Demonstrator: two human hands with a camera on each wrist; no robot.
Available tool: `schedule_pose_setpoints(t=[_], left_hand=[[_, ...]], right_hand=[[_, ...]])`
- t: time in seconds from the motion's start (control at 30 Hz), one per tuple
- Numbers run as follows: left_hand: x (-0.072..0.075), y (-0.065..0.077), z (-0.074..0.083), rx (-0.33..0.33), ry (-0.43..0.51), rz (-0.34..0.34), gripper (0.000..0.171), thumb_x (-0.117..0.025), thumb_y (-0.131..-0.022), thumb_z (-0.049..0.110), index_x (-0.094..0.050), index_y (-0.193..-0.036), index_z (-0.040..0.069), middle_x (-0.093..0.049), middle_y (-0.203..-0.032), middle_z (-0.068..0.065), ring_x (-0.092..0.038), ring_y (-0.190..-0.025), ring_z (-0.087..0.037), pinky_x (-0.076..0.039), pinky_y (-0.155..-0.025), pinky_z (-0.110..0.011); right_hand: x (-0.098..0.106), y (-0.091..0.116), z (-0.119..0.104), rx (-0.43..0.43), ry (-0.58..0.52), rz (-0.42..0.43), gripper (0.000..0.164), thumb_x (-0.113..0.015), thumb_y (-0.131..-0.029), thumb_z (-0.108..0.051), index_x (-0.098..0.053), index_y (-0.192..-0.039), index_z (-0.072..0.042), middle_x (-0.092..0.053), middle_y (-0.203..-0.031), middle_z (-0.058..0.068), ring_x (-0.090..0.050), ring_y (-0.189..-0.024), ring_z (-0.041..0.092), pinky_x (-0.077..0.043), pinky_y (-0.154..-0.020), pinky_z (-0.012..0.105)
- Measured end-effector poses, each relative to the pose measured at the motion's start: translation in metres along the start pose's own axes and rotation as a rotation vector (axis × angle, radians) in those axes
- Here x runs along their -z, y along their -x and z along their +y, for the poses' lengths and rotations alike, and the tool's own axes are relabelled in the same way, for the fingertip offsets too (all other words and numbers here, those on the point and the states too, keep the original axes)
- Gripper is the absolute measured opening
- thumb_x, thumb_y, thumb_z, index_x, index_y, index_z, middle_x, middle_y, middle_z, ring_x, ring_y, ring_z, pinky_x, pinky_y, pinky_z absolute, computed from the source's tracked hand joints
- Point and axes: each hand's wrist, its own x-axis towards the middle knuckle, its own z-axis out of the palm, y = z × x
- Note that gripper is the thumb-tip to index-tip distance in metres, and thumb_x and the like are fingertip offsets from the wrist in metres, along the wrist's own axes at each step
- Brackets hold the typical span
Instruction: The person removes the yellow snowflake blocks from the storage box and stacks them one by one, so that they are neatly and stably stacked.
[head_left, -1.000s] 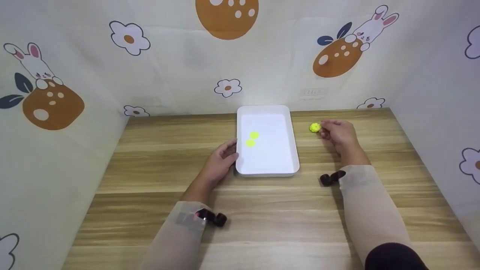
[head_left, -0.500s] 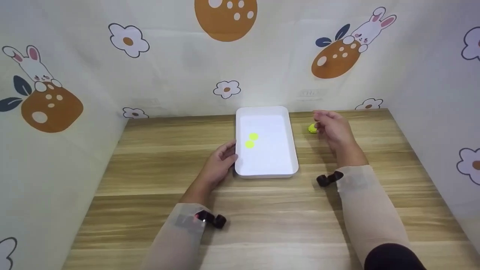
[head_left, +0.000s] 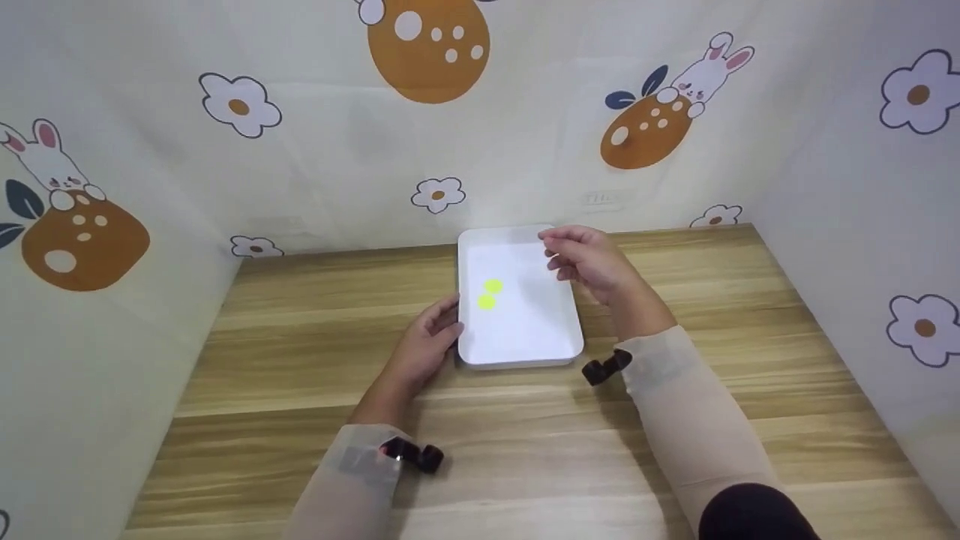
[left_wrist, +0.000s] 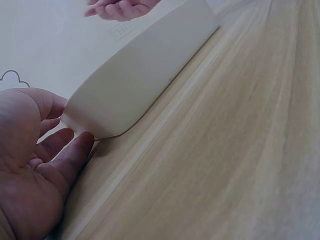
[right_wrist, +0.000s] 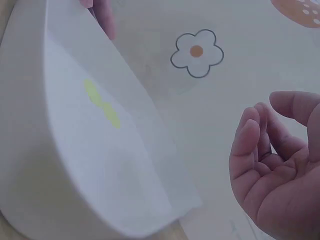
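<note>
A white rectangular tray lies on the wooden table, with two flat yellow-green round spots on its floor. My left hand rests against the outside of its left wall. In the left wrist view, the fingertips of the left hand touch the tray's near corner. Above the tray's far right edge hovers my right hand. In the right wrist view, the right hand has loosely bent fingers with the thumb apart, and nothing shows between them. The small yellow-green bumpy piece is out of sight in all views.
The wooden table stretches around the tray. Patterned cloth walls with rabbits, oranges and flowers stand behind it and at both sides. Black wrist cameras sit on both sleeves.
My right hand has let go of the yellow-green piece and moved left to the tray's edge. That piece is now hidden from view. The left hand keeps its place, while the head view has shifted slightly.
</note>
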Motion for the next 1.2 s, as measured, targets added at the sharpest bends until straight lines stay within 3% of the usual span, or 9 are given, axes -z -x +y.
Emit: schedule_pose_setpoints(t=[0.3, 0.5, 0.77, 0.9, 1.03, 1.2], left_hand=[[0.000, 0.002, -0.001, -0.050, 0.015, -0.020, 0.057, -0.062, -0.105, 0.007, -0.048, -0.160, 0.006, -0.050, -0.165, -0.018, -0.048, -0.155, -0.034, -0.043, -0.128, -0.047], [0.000, 0.002, -0.001, -0.039, 0.016, -0.003, 0.056, -0.062, -0.105, 0.007, -0.049, -0.160, 0.007, -0.051, -0.164, -0.018, -0.049, -0.154, -0.034, -0.043, -0.128, -0.047], [-0.001, 0.002, -0.001, -0.042, 0.021, -0.005, 0.055, -0.062, -0.105, 0.005, -0.050, -0.159, 0.006, -0.053, -0.162, -0.020, -0.051, -0.152, -0.035, -0.045, -0.127, -0.048], [-0.002, 0.002, -0.001, -0.053, 0.018, -0.012, 0.055, -0.061, -0.105, 0.005, -0.049, -0.159, 0.004, -0.052, -0.163, -0.021, -0.050, -0.153, -0.035, -0.044, -0.127, -0.048], [-0.001, 0.002, -0.001, -0.052, 0.005, -0.023, 0.055, -0.062, -0.105, 0.006, -0.048, -0.159, 0.004, -0.051, -0.164, -0.020, -0.050, -0.153, -0.035, -0.043, -0.128, -0.048], [0.001, 0.001, -0.002, -0.030, 0.020, -0.039, 0.056, -0.062, -0.106, 0.008, -0.048, -0.160, 0.007, -0.051, -0.165, -0.017, -0.048, -0.155, -0.032, -0.042, -0.129, -0.048]], right_hand=[[-0.033, -0.033, -0.008, -0.079, 0.141, -0.097, 0.028, -0.073, -0.103, -0.027, -0.076, -0.125, -0.012, -0.070, -0.108, 0.008, -0.070, -0.093, 0.022, -0.062, -0.075, 0.023], [-0.044, -0.056, 0.000, -0.104, 0.165, -0.145, 0.027, -0.073, -0.102, -0.026, -0.076, -0.125, -0.012, -0.068, -0.102, 0.002, -0.069, -0.092, 0.020, -0.060, -0.074, 0.023], [-0.050, -0.074, 0.022, -0.147, 0.207, -0.214, 0.041, -0.071, -0.102, -0.018, -0.068, -0.139, -0.001, -0.073, -0.115, 0.008, -0.067, -0.092, 0.017, -0.059, -0.081, 0.026], [-0.052, -0.081, 0.032, -0.142, 0.231, -0.225, 0.044, -0.074, -0.100, -0.017, -0.067, -0.139, 0.002, -0.073, -0.101, 0.004, -0.065, -0.088, 0.016, -0.057, -0.080, 0.026], [-0.050, -0.083, 0.042, -0.152, 0.299, -0.238, 0.039, -0.078, -0.096, -0.016, -0.073, -0.132, -0.001, -0.071, -0.090, -0.003, -0.063, -0.086, 0.014, -0.055, -0.079, 0.025], [-0.046, -0.082, 0.045, -0.140, 0.438, -0.264, 0.033, -0.084, -0.091, -0.018, -0.080, -0.122, -0.011, -0.076, -0.103, -0.005, -0.064, -0.099, 0.015, -0.054, -0.089, 0.025]])
